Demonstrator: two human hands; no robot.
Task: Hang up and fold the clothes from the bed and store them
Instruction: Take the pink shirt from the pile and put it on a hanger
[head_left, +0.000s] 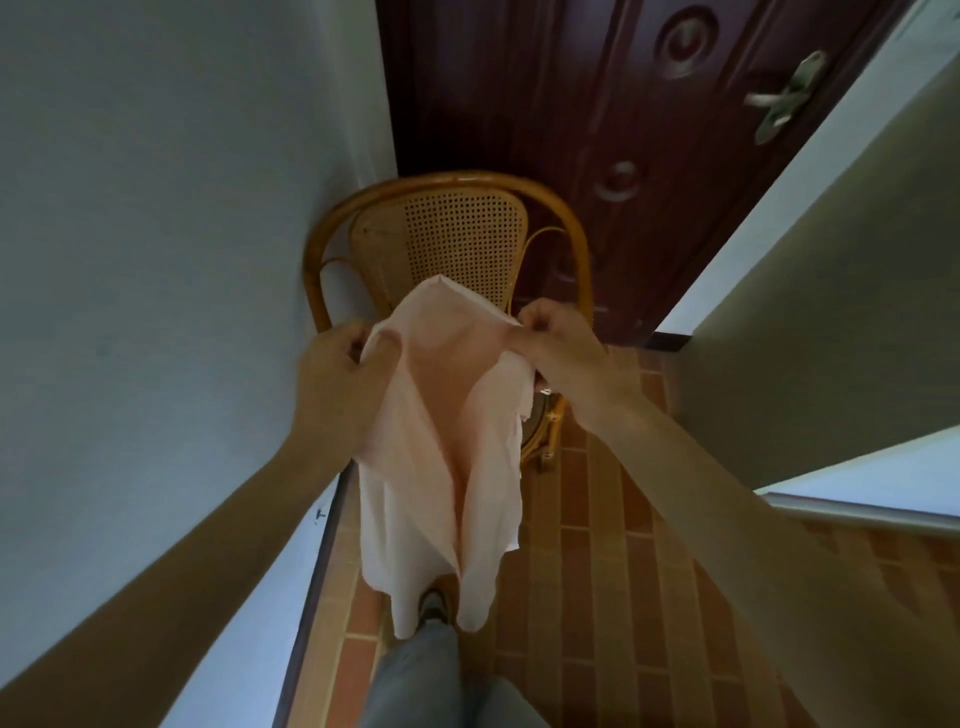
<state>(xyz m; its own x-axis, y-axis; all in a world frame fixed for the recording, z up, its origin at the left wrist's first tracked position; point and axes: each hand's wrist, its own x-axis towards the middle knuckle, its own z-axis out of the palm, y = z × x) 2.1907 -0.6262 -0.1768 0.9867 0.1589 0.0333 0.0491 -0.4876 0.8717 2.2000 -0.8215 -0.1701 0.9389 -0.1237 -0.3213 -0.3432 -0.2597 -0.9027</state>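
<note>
Shirt (441, 441) hangs in the air before the chair (441, 228) — left hand (332, 384) and right hand (561, 343) each pinch its top edge. Thin cloth could slip free — the pinches look shallow.

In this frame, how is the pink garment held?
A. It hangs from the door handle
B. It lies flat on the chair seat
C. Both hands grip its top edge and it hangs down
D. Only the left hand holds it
C: the left hand and right hand each grip the top of the garment, which hangs freely in front of the chair.
</note>
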